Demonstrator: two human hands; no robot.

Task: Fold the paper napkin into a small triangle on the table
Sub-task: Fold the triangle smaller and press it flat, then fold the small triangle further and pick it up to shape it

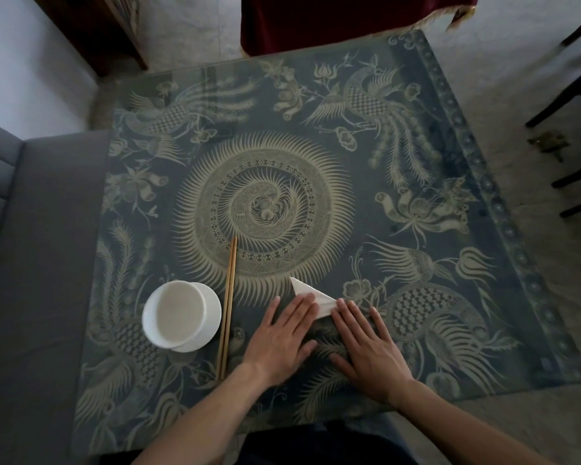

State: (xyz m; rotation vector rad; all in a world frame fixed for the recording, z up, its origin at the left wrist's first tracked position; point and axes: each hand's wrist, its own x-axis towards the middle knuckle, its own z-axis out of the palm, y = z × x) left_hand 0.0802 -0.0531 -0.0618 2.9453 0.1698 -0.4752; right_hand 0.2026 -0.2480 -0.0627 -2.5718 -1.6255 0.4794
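A white paper napkin (311,294), folded into a pointed shape, lies flat on the patterned table (416,169) near its front edge. Its tip points up and to the left. My left hand (280,340) lies flat with its fingertips pressing on the napkin's near left part. My right hand (366,347) also lies flat, fingers spread, its fingertips on the napkin's right corner. Both palms face down, and the hands hide the napkin's near part.
A white bowl (173,313) sits on a white saucer (212,313) at the front left. A pair of wooden chopsticks (228,303) lies beside it. A grey sofa (31,263) borders the table's left side, and dark chair legs (564,109) stand at the right.
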